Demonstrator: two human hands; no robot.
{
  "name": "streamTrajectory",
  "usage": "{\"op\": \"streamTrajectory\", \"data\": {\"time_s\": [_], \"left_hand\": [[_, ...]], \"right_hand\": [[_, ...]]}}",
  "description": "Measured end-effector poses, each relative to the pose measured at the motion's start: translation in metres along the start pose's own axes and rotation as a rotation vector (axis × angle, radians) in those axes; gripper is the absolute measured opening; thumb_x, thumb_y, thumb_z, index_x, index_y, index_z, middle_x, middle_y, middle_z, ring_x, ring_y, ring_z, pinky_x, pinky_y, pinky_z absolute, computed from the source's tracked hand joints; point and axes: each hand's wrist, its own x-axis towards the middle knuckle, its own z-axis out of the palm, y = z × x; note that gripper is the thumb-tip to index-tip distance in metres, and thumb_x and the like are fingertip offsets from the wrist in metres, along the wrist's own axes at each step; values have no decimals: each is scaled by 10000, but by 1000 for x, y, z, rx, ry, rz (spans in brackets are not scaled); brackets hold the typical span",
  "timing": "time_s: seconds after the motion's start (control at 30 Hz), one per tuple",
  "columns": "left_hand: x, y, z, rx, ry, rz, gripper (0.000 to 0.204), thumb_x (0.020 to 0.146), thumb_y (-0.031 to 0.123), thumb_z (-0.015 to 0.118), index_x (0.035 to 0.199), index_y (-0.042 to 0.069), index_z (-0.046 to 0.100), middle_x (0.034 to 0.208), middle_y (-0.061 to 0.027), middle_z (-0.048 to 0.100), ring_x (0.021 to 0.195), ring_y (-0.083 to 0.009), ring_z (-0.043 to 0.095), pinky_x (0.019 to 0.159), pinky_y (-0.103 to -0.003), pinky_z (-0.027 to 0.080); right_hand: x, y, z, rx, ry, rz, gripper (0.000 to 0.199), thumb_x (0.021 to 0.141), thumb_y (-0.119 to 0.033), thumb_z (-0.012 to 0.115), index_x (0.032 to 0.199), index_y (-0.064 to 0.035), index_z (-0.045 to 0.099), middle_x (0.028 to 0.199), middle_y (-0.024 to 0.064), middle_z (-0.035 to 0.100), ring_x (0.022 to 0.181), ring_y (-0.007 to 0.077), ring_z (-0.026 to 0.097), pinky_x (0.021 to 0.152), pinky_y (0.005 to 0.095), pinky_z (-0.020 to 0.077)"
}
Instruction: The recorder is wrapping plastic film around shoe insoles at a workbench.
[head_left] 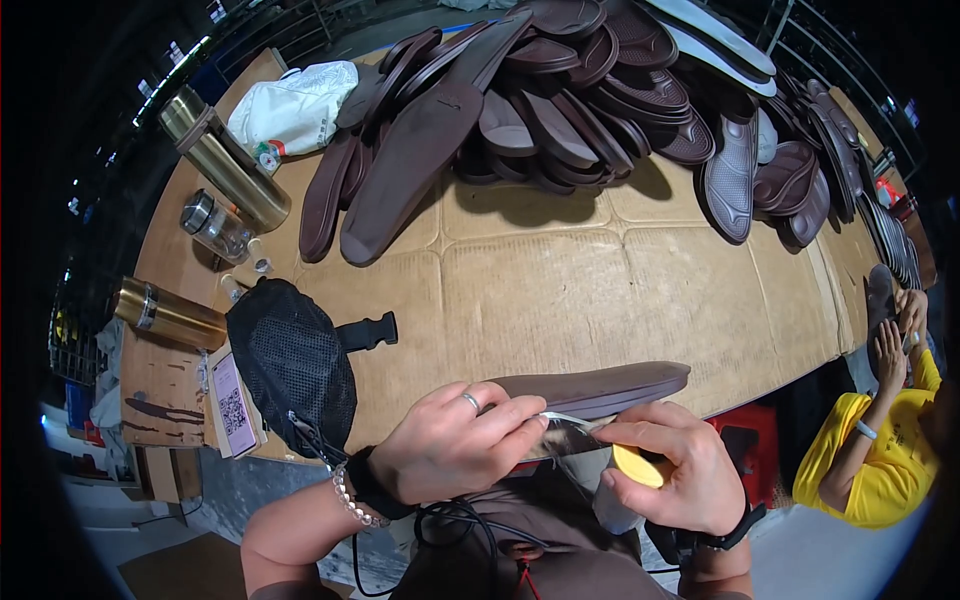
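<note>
So, wearer check: the left hand (450, 440) has a plain silver-looking ring (470, 400) on one finger, just below centre toward 6 o'clock. Around 7 o'clock there's a wide black wristband (372, 487), and right next to it a bracelet of shiny, pale round beads (347, 497). The right hand (690, 470) gets a black band (738, 528) at its wrist, between 4 and 5. Down at 6 it's a dull brown garment (450, 575), with looped black cords (490, 535) and a little red string (525, 575) over it.
</note>
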Motion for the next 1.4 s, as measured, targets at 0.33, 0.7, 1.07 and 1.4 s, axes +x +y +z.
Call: {"op": "streamTrajectory", "data": {"time_s": [0.33,0.7,1.07,1.4], "left_hand": [[0,1,0,9,11,-37,305,798,145,695,1088,135,789,1173,33,728,913,-132,677,766,-270,551],[-2,0,2,5,51,-17,287,778,149,708,1051,128,796,1158,19,742,905,-134,692,747,-269,556],[-3,-1,3,6,89,-7,271,777,147,719,1033,114,799,1145,10,755,896,-132,698,726,-263,557],[-2,0,3,-5,94,-18,232,783,141,733,1005,122,797,1122,23,753,878,-126,693,720,-257,562]], "right_hand": [[-1,-13,-1,96,-59,-41,392,679,-125,801,1051,-5,776,1034,149,781,946,292,753,859,356,538],[-3,-6,-2,79,-42,-50,356,748,-130,833,1072,2,762,1016,150,775,922,316,742,859,365,546],[-1,-7,-2,90,-23,-41,353,742,-124,824,1064,6,761,1003,153,773,901,327,729,849,365,547],[3,1,1,72,11,43,337,746,-135,796,1056,-5,765,1008,163,772,891,334,710,838,387,566]]}}
